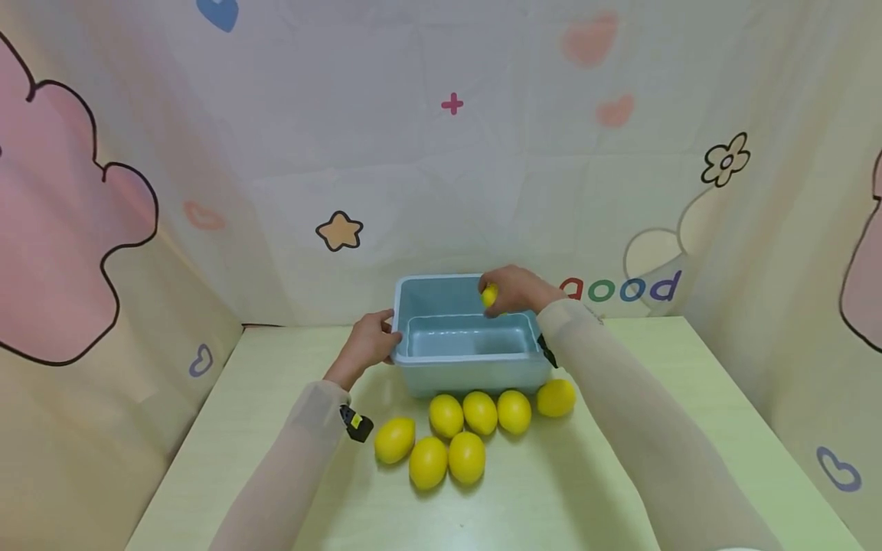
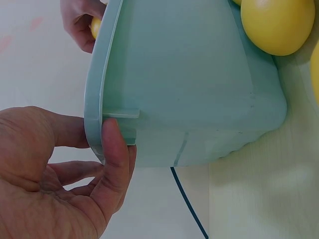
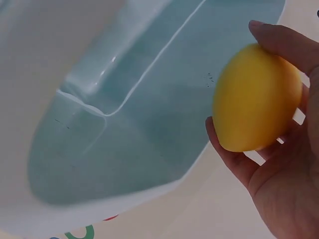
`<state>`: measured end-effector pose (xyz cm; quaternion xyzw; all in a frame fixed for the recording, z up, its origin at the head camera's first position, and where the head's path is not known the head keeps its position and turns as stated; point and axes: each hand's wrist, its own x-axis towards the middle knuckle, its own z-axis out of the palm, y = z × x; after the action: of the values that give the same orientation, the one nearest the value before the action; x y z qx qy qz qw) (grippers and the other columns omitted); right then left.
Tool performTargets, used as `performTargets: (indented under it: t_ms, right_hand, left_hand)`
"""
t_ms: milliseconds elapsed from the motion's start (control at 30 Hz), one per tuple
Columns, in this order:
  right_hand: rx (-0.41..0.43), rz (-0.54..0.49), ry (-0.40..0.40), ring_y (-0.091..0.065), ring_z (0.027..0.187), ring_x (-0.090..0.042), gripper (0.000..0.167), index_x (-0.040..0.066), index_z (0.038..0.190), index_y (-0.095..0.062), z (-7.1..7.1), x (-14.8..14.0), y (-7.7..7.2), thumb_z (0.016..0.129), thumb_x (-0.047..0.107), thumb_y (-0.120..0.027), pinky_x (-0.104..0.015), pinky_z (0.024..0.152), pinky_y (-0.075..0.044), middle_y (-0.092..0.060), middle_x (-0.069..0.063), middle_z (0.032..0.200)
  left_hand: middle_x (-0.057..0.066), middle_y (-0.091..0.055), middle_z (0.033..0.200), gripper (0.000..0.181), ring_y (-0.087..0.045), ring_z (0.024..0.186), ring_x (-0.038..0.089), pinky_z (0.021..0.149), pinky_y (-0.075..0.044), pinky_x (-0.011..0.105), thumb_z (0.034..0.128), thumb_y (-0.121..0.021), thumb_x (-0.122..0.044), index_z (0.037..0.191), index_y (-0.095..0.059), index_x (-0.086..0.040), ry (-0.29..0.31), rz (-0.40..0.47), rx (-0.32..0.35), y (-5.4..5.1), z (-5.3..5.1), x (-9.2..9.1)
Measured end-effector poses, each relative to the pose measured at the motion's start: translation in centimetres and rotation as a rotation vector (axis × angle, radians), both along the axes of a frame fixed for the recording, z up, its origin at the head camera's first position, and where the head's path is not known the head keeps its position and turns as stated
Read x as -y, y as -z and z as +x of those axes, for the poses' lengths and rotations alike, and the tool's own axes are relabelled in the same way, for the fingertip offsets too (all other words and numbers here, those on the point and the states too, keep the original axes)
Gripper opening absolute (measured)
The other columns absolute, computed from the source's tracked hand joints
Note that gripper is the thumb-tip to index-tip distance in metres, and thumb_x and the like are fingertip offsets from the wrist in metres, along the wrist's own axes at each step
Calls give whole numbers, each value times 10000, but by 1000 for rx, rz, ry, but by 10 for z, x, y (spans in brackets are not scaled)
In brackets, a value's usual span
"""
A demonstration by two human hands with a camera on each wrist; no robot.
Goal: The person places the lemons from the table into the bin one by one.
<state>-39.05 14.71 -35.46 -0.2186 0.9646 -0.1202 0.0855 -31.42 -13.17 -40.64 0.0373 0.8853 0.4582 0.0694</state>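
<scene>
A light blue plastic bin (image 1: 475,376) stands at the back of the table, its inside bare where visible. My left hand (image 1: 370,339) pinches the bin's left rim, thumb on one side and fingers on the other, as the left wrist view (image 2: 75,169) confirms. Above the bin's right back part, my right hand (image 1: 518,289) grips a yellow lemon (image 3: 256,99) between thumb and curled fingers. In the head view, most of that lemon is hidden by the hand. Several more lemons (image 1: 466,458) lie on the table in front of the bin.
The pale wooden table (image 1: 289,360) meets a printed curtain (image 1: 441,191) behind the bin, with more curtain on both sides. One lemon (image 1: 555,398) lies near the bin's front right corner, close to the right forearm. A black wrist camera (image 1: 356,423) is strapped to the left wrist.
</scene>
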Motion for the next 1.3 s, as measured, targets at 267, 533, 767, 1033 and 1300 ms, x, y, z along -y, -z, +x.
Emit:
performTargets:
  t_ms: [267, 533, 767, 1033, 1300]
  right_hand:
    - [-7, 29, -21, -534, 1185, -310, 442, 140, 1264, -616, 0, -6, -3, 861, 270, -744, -476, 1056, -473, -601, -125, 1310]
    - [-16, 35, -32, -508, 1225, -321, 497, 148, 1318, -587, 1, -10, -6, 865, 292, -733, -494, 1092, -437, -567, -128, 1370]
    - [-32, 31, -50, -479, 1260, -338, 543, 146, 1348, -569, 9, -17, -7, 857, 307, -735, -508, 1111, -414, -505, -160, 1428]
    - [-94, 33, -59, -466, 1297, -345, 567, 171, 1360, -562, 22, -25, -15, 850, 340, -744, -530, 1101, -423, -493, -142, 1439]
    - [-130, 26, -112, -447, 1324, -349, 607, 162, 1388, -543, 35, -36, -21, 849, 360, -740, -528, 1108, -412, -478, -140, 1453]
  left_hand:
    - [219, -632, 1142, 595, -692, 847, 257, 636, -617, 326, 950, -585, -117, 1504, -379, -55, -3, -1, -1, 0, 0, -2]
    - [219, -645, 1116, 582, -691, 795, 235, 654, -619, 358, 950, -588, -115, 1496, -395, -54, 4, 2, -5, 0, -2, -2]
    - [214, -648, 1099, 590, -684, 766, 214, 636, -615, 335, 948, -585, -119, 1499, -387, -47, 12, -1, -1, 2, -3, -2]
    - [219, -649, 1108, 571, -684, 774, 226, 584, -603, 293, 941, -575, -113, 1486, -414, -59, 19, -23, -5, -2, -2, 0]
    - [225, -649, 1114, 579, -679, 738, 217, 604, -610, 324, 933, -582, -105, 1487, -417, -70, -3, -5, 10, -2, -1, -1]
